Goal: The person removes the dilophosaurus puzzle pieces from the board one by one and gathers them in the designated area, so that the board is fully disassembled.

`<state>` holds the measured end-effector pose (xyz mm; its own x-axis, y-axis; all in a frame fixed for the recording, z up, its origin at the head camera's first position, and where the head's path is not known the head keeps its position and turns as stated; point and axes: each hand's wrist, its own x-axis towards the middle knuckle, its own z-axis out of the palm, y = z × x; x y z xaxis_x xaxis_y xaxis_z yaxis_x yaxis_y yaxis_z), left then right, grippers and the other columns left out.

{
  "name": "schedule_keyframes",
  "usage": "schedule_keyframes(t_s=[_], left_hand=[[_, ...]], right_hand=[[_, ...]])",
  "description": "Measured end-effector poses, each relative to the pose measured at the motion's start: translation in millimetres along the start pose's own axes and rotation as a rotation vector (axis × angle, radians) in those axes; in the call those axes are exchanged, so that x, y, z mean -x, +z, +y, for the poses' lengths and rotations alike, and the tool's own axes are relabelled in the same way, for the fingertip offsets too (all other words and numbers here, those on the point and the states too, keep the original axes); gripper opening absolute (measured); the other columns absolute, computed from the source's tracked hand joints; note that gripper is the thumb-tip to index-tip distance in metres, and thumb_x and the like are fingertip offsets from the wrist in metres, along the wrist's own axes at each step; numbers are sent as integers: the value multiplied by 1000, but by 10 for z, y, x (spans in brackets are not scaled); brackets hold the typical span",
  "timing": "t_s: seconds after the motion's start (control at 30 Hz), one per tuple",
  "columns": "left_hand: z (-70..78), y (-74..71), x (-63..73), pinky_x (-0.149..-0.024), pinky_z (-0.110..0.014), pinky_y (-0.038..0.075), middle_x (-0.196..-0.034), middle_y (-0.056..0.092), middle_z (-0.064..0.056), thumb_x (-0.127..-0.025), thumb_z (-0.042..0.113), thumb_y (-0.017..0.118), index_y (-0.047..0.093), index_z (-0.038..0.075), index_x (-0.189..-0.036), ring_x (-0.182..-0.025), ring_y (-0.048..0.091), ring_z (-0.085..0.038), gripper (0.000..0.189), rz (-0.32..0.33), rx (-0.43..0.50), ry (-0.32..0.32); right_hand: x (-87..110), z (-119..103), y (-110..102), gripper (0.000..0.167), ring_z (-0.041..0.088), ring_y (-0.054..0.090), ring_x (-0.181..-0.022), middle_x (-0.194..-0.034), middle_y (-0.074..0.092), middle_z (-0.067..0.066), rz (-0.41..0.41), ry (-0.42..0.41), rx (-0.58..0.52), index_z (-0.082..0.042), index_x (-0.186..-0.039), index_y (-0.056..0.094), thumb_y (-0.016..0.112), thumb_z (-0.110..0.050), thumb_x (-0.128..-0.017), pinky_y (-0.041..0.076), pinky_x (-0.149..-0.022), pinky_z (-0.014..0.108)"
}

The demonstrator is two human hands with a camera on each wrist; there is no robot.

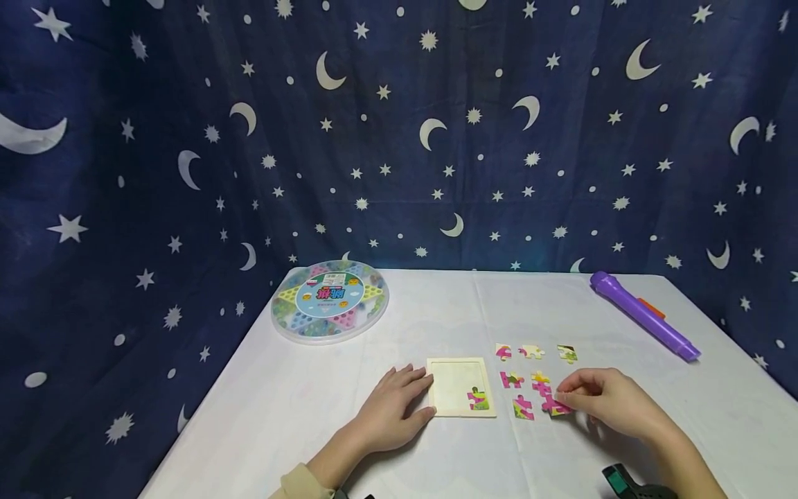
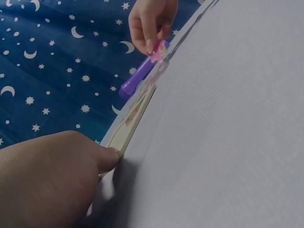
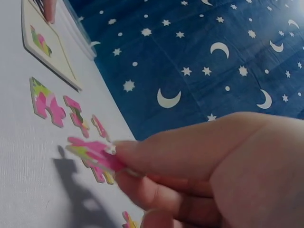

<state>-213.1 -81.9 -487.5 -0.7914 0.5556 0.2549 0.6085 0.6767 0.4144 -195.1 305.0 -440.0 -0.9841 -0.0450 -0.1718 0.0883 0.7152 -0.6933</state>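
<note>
A square pale wooden puzzle frame (image 1: 449,395) lies on the table, with one pink and green jigsaw piece (image 1: 479,399) in its lower right corner. My left hand (image 1: 394,407) rests against the frame's left edge, fingers extended and thumb at the lower corner. To the right, my right hand (image 1: 607,402) pinches a pink jigsaw piece (image 3: 97,153) between thumb and fingers, raised off the cloth with its shadow below. Several loose pieces lie between the frame and that hand, among them a pink and green piece (image 3: 47,103) and a pink and yellow one (image 1: 532,352).
A round Chinese checkers box (image 1: 330,303) sits at the table's back left. At the back right lies a purple tube-shaped object (image 1: 645,315) with an orange item (image 1: 652,308) beside it. A dark blue curtain (image 1: 399,138) with moons and stars hangs behind the white-covered table (image 1: 436,312).
</note>
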Motion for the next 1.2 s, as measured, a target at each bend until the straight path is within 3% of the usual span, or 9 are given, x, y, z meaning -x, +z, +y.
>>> schedule_keyframes(t_s=[0.13,0.37,0.73,0.97,1.2], left_hand=[[2,6,3,-121,-52,23,-149,54,-8,-100,39,60,58,10,-146,-145,40,-32,54,1,1,0],[13,17,-1,-120,-55,24,-149,54,-9,-101,39,59,58,9,-146,-145,40,-33,54,8,2,15],[29,55,-16,-120,-53,23,-151,53,-7,-101,41,58,57,11,-147,-146,39,-31,55,-22,-7,3],[44,58,3,-120,-53,23,-152,51,-6,-103,43,56,55,11,-149,-147,38,-30,56,-37,-23,1],[12,17,24,-120,-55,24,-151,52,-7,-103,41,56,56,11,-148,-146,39,-31,55,-17,-22,-5]], right_hand=[[-14,58,21,26,22,54,-63,-76,61,3,-4,-1,45,-12,-99,72,81,-34,-88,43,-53,30],[-31,133,33,21,19,50,-73,-77,57,0,32,-70,154,-16,-91,71,83,-33,-86,40,-60,30],[-40,45,163,19,19,51,-74,-80,60,-2,89,-79,144,-17,-95,72,83,-28,-86,41,-61,30],[-56,-158,425,13,16,47,-70,-81,59,-8,221,-230,174,-24,-96,75,84,-28,-86,35,-59,29],[-119,-360,636,12,9,48,-69,-85,61,-16,228,-378,150,-29,-94,75,84,-26,-86,40,-63,26]])
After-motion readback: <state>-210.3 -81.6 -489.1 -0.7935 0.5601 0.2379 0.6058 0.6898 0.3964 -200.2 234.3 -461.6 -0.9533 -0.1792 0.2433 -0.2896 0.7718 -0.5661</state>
